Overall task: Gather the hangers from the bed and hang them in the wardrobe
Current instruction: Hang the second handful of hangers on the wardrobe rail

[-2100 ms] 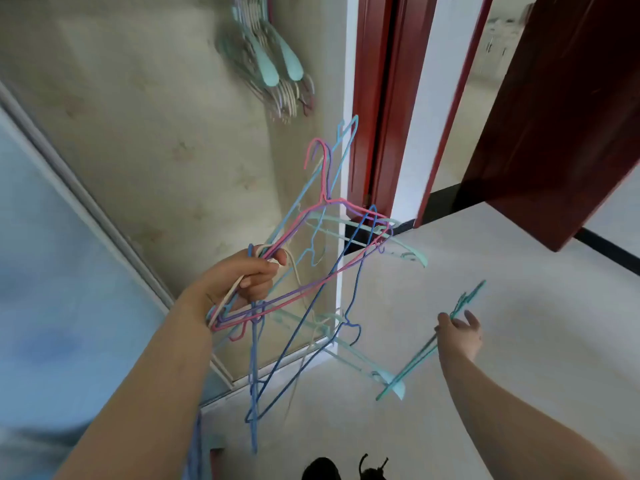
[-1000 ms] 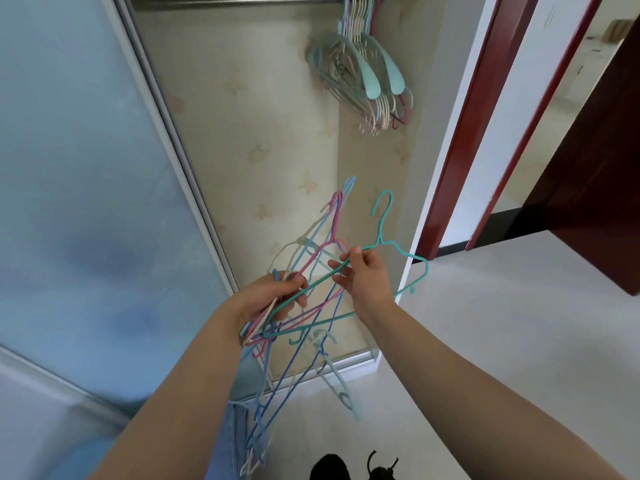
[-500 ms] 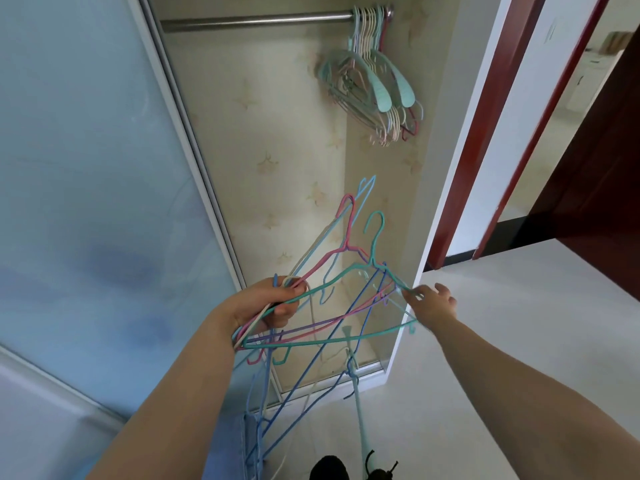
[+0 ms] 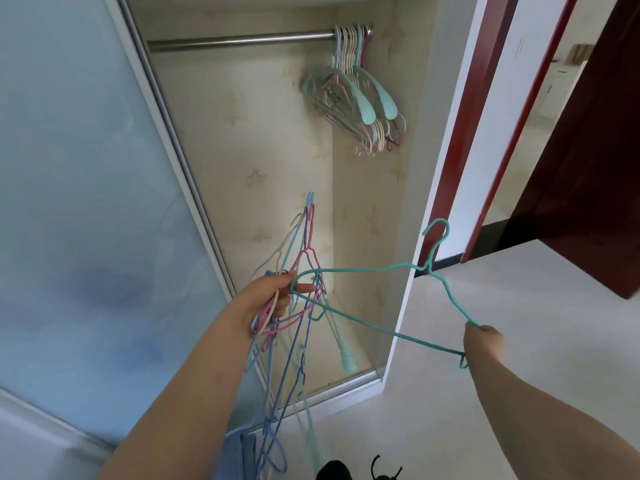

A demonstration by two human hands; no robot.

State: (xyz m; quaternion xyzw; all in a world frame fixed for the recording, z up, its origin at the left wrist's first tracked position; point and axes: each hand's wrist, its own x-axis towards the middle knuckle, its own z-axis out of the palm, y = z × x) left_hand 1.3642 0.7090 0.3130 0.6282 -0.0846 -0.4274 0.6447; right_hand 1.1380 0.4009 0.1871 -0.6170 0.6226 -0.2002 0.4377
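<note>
Head view, the only one. Landmark: the wardrobe rail (image 4: 242, 39), running across the top of the open compartment. My left hand (image 4: 266, 299) is clenched around a tangled bundle of wire hangers (image 4: 301, 258), pink, blue and pale ones, well below the rail; their hooks point up toward it and their lower bars trail down near the floor. My right hand (image 4: 483, 342) is closed on one end of a single teal hanger (image 4: 367, 271), below and to the right of the rail, outside the wardrobe's right edge. The teal hanger's far end sits right at the left hand's fingers and crosses the bundle; I cannot tell whether it is free of it or looped through. A cluster of hung hangers (image 4: 356, 95) already sits at the rail's right end. Risks, as I judge them: if the teal wire is snagged, pulling right may drag other hangers out of the left grip and drop them. The grip on the teal one is at its end, so it may swing or rotate when lifted, and the hook (image 4: 436, 233) could miss the rail. Lifting toward the crowded right end may catch the hung cluster and knock some loose. The free stretch of rail left of that cluster looks safer.
</note>
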